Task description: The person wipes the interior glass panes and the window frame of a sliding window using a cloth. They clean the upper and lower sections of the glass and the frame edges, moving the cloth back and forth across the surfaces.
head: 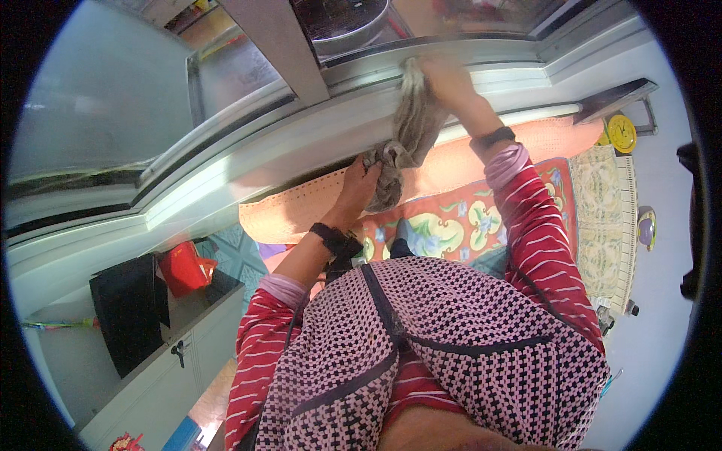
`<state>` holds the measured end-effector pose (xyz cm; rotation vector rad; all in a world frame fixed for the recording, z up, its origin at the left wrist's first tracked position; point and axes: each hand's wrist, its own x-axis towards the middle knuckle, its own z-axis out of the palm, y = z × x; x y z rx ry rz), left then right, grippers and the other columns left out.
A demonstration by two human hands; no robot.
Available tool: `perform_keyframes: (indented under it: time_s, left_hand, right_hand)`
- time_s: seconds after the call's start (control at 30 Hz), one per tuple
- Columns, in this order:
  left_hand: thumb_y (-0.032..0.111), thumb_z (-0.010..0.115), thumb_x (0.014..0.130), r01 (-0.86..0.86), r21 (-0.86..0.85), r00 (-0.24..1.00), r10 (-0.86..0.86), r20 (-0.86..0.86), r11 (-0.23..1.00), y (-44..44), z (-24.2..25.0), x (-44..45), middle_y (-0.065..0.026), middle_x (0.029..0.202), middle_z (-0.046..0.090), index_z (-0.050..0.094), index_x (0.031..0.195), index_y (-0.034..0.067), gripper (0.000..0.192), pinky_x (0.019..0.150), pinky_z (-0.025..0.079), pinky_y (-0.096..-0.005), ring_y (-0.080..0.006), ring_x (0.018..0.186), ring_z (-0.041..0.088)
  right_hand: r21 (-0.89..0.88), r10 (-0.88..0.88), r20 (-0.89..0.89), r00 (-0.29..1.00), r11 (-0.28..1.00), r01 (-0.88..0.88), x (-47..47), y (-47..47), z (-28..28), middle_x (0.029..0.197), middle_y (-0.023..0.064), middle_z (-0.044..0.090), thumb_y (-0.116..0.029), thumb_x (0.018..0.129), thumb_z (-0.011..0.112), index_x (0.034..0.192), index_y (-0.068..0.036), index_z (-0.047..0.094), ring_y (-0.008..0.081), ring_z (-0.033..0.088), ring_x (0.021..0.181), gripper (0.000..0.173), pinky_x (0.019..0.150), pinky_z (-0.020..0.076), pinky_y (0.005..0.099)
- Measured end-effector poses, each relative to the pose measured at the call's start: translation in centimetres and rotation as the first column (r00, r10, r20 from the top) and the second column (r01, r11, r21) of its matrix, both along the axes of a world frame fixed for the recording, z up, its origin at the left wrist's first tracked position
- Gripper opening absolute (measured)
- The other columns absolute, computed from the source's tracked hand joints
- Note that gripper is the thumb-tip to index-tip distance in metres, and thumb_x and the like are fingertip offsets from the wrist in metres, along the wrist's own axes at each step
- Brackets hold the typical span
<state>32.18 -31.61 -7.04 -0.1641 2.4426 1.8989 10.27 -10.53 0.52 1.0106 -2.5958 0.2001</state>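
Note:
A wet-looking grey-brown cloth [417, 121] hangs between my hands in front of a sliding window. My right hand [448, 84] grips its upper end at the window's lower frame [361, 82]; the fingers are partly blurred. Lower and to the left, my left hand [358, 186] is closed on the bunched end of the cloth, just off the sill's edge. A dark band circles each wrist. Behind the window glass part of a round metal pan [352, 42] shows.
Below the sill lie a peach cover [304, 211] and a red floral mat [440, 225]. At the left are a black panel [127, 313], a red bag [183, 270] and a white cabinet door [186, 366]. A yellow clock [622, 133] is at the right wall.

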Motion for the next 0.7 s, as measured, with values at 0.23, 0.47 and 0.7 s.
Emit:
perform_keyframes:
  time_s: [0.23,0.47,0.7]
  left_hand:
    - [0.019,0.052,0.101,0.084,0.191,0.994,-0.096,0.055,0.978,2.0,2.4,-1.0,-0.0091,0.105,0.065,0.057,0.124,-0.002,0.032,0.089,0.048,-0.0344,-0.0192,0.096,0.059]
    - [0.017,0.056,0.099,0.141,0.243,0.990,-0.138,-0.029,0.960,3.1,2.9,-0.8,-0.0088,0.103,0.069,0.061,0.119,-0.002,0.028,0.084,0.051,-0.0327,-0.0159,0.092,0.060]
    - [0.017,0.055,0.100,0.107,0.388,0.991,-0.129,0.030,0.915,2.8,2.4,-1.4,-0.0045,0.101,0.067,0.060,0.120,-0.002,0.028,0.085,0.049,-0.0309,-0.0141,0.092,0.059]
  right_hand:
    - [-0.256,-0.375,0.243,0.895,0.865,0.432,-0.1,6.9,2.7,0.112,0.0207,0.069,-0.006,0.085,0.059,0.120,-0.009,0.065,0.0385,0.066,0.105,0.036,0.087,0.0538,0.0438]
    - [-0.696,-0.078,0.665,0.743,0.297,0.654,12.5,18.3,4.6,0.094,0.0097,0.069,-0.012,0.091,0.052,0.116,0.000,0.064,0.0183,0.067,0.082,0.031,0.073,0.0552,0.0316]
    - [-0.469,-0.235,0.744,0.625,0.482,0.740,17.9,22.3,3.0,0.095,0.0033,0.065,-0.019,0.094,0.054,0.104,-0.002,0.065,0.0120,0.061,0.079,0.023,0.067,0.0498,0.0268]
